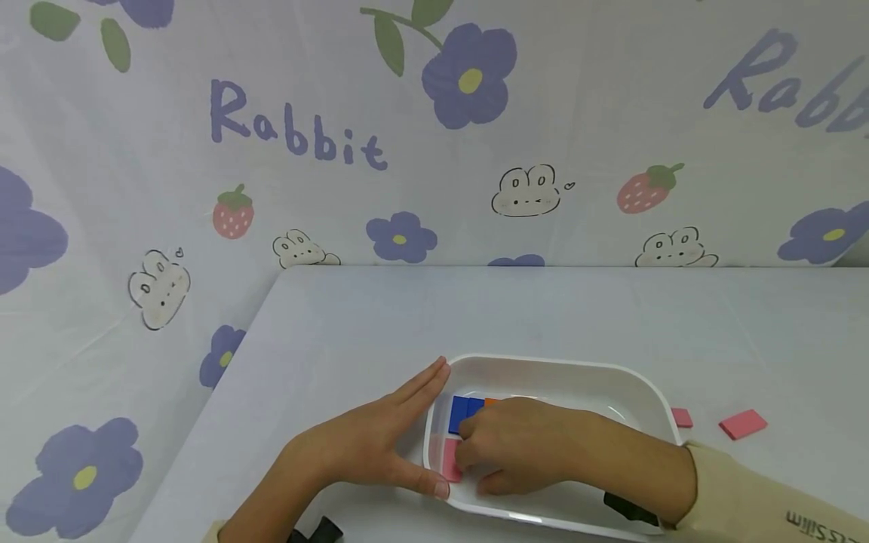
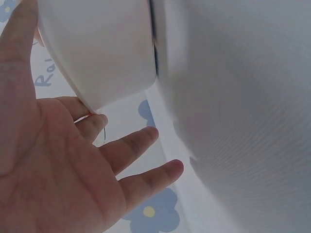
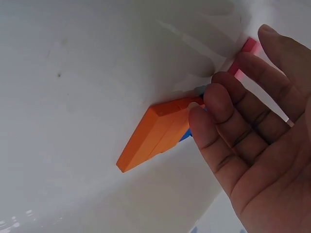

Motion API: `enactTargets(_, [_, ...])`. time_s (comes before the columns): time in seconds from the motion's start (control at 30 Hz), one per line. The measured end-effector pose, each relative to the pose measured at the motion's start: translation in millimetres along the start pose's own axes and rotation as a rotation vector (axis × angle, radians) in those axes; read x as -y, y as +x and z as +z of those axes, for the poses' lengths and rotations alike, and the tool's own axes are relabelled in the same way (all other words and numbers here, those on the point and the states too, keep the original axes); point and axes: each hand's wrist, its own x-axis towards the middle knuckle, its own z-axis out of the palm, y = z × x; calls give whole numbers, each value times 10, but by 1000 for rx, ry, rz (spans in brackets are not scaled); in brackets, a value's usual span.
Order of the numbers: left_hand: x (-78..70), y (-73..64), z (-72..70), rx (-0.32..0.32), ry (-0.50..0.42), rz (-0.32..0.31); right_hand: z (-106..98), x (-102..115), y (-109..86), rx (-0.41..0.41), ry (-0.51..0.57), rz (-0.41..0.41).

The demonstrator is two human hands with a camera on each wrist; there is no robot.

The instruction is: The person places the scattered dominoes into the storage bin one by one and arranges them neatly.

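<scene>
A white plastic tray (image 1: 557,360) with rounded corners stands on the table. My left hand (image 1: 370,445) spans its left end from outside, fingers straight at the far corner and thumb against the near corner. Inside the tray my right hand (image 1: 523,445) reaches down, its fingers loosely bent and the thumb apart. Its fingertips touch or nearly touch orange blocks (image 3: 158,133) that stand side by side. Blue blocks (image 1: 459,415) lie by the tray's left wall, partly covered by that hand. A pink block (image 1: 451,460) lies nearer me, beside the right fingertips; I cannot tell whether they touch it.
Outside the tray, a pink block (image 1: 743,424) lies on the table to the right. Another pink piece (image 1: 682,417) sits close to the tray's right wall. A printed cloth (image 1: 305,211) hangs behind the table's back edge (image 1: 570,267).
</scene>
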Motion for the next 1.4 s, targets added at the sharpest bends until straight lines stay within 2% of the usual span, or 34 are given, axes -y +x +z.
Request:
enactTargets(0.3, [1, -4, 22, -6, 13, 0, -69, 5, -59, -10, -1, -2])
enactTargets(0.73, [3, -3, 25, -6, -20, 3, -265, 7, -225, -49, 38, 73])
enactTargets(0.87, [2, 0, 18, -4, -9, 0, -364, 0, -364, -123, 41, 90])
enactTargets(1.13, [-22, 11, -5, 2, -10, -29, -523, -35, -750, -228, 72, 224])
enactTargets(1.4, [-13, 25, 1, -5, -10, -27, -482, -150, -1122, -244, 43, 390])
